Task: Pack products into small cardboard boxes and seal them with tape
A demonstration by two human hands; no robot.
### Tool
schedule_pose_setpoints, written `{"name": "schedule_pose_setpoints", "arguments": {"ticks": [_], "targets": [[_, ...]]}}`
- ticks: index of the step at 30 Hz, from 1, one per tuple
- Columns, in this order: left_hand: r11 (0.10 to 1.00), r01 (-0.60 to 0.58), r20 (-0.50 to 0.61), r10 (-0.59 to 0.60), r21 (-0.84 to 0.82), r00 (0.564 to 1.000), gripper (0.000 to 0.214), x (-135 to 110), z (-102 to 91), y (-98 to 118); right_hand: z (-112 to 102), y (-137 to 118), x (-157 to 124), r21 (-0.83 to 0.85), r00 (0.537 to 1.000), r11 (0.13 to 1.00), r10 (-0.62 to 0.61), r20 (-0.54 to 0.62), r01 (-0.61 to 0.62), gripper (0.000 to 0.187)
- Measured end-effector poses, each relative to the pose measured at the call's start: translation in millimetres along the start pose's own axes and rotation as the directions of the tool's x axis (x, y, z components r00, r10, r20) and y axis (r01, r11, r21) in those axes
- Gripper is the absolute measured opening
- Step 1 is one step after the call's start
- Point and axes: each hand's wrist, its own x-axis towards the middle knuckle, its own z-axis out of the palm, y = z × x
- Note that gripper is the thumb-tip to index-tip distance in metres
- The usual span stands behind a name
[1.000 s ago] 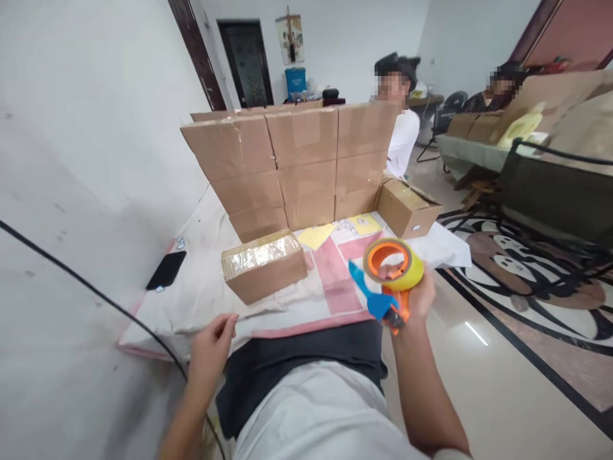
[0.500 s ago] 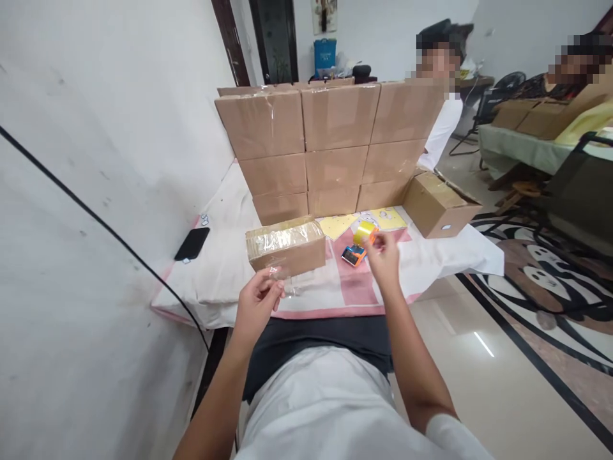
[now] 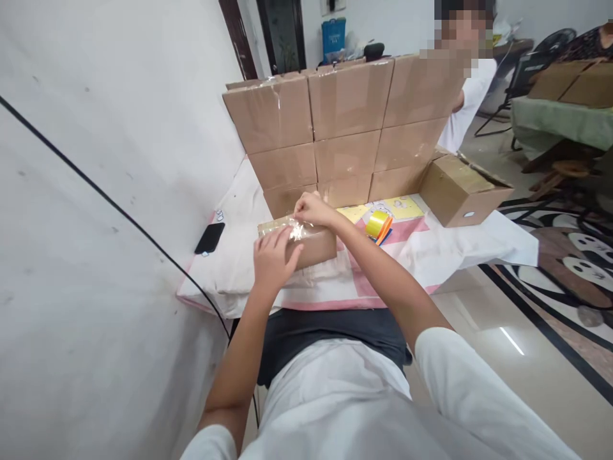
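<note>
A small cardboard box (image 3: 318,246) with shiny clear tape on top lies on the white and pink cloth (image 3: 397,255). My left hand (image 3: 274,254) rests flat on the box's front left, fingers spread. My right hand (image 3: 311,209) presses on the box's far top edge, fingers curled down onto the tape. A yellow tape roll in an orange and blue dispenser (image 3: 378,227) lies on the cloth to the right of the box, apart from both hands.
A wall of stacked cardboard boxes (image 3: 349,128) stands behind the small box. Another box (image 3: 462,188) lies at the right. A black phone (image 3: 209,237) rests at the left near the wall. A person in white sits behind the stack. A black cable crosses the wall.
My right hand set the tape dispenser down on the cloth and moved left onto the box. My left hand rose from the cloth's edge onto the box top.
</note>
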Motion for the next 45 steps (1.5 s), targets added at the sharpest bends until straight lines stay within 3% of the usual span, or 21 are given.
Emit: {"name": "schedule_pose_setpoints", "arguments": {"ticks": [2,4,6,7,10,13,16,20,22,26,31,32,34,36,38,40,42,45], "targets": [[0.993,-0.108,0.098,0.104,0.037,0.990,0.031,13.0,15.8,-4.8,4.3,6.5,19.9,-0.206,0.984,0.964,0.149,-0.098,-0.166,0.027],[0.989,-0.140,0.118,0.134,0.050,0.984,0.026,14.5,26.9,-9.7,-9.9,33.1,30.3,-0.281,0.910,0.906,0.208,-0.359,-0.317,0.043],[0.982,-0.177,0.081,0.171,0.066,0.982,0.026,7.9,32.3,-16.2,-42.1,83.2,25.4,-0.251,0.809,0.888,0.193,-0.556,-0.385,0.035],[0.977,-0.205,0.055,0.202,0.066,0.978,0.028,3.6,33.4,-19.7,-61.6,114.4,15.9,-0.217,0.788,0.891,0.213,-0.578,-0.399,0.029],[0.954,-0.295,-0.017,0.296,0.049,0.955,0.032,-6.0,35.3,-28.3,-113.5,207.7,-32.2,-0.053,0.741,0.830,0.464,-0.486,-0.555,0.032],[0.946,-0.322,-0.067,0.325,0.046,0.944,0.034,-7.8,38.8,-30.6,-137.1,268.9,-77.2,-0.050,0.716,0.776,0.554,-0.424,-0.629,0.039],[0.952,-0.302,-0.083,0.305,0.056,0.949,0.036,-7.4,41.5,-29.1,-136.0,295.3,-92.4,-0.065,0.739,0.775,0.570,-0.358,-0.629,0.032],[0.956,-0.292,-0.062,0.294,0.041,0.954,0.038,-9.2,40.0,-28.0,-127.2,307.9,-84.6,-0.035,0.771,0.801,0.562,-0.299,-0.598,0.015],[0.959,-0.281,-0.051,0.282,0.030,0.958,0.037,-9.9,38.7,-28.4,-125.5,311.2,-82.3,0.005,0.777,0.812,0.560,-0.289,-0.584,0.015],[0.964,-0.264,-0.062,0.265,0.030,0.962,0.035,-8.7,39.5,-28.8,-122.9,311.7,-85.7,0.133,0.749,0.826,0.556,-0.361,-0.548,0.019],[0.963,-0.267,-0.085,0.269,0.033,0.959,0.034,-8.9,42.0,-25.7,-116.6,285.9,-92.3,0.339,0.640,0.824,0.566,-0.519,-0.454,0.018],[0.962,-0.271,-0.086,0.273,0.032,0.958,0.034,-9.5,41.5,-25.3,-113.4,273.3,-96.2,0.412,0.618,0.819,0.572,-0.539,-0.398,0.018],[0.959,-0.284,-0.075,0.284,0.016,0.956,0.036,-10.5,39.0,-26.7,-101.0,238.4,-109.1,0.618,0.595,0.766,0.583,-0.554,-0.176,0.020],[0.955,-0.295,-0.052,0.293,-0.031,0.955,0.035,-11.2,34.6,-32.3,-77.7,193.0,-127.1,0.804,0.610,0.584,0.597,-0.520,0.114,0.029],[0.949,-0.292,-0.036,0.290,-0.115,0.956,0.029,-11.7,29.1,-41.9,-44.3,144.8,-145.3,0.899,0.660,0.372,0.620,-0.425,0.229,0.037],[0.936,-0.275,-0.035,0.274,-0.217,0.961,0.023,-12.5,23.4,-53.1,-6.1,103.1,-158.1,0.967,0.702,0.186,0.666,-0.254,0.174,0.040],[0.920,-0.255,-0.038,0.256,-0.298,0.966,0.020,-13.8,18.8,-62.3,28.8,74.6,-163.4,0.997,0.710,0.038,0.699,-0.077,0.071,0.042],[0.915,-0.236,-0.030,0.239,-0.329,0.971,0.018,-16.2,16.1,-68.1,62.0,57.7,-162.2,0.997,0.699,-0.075,0.711,0.069,-0.022,0.044]]}}
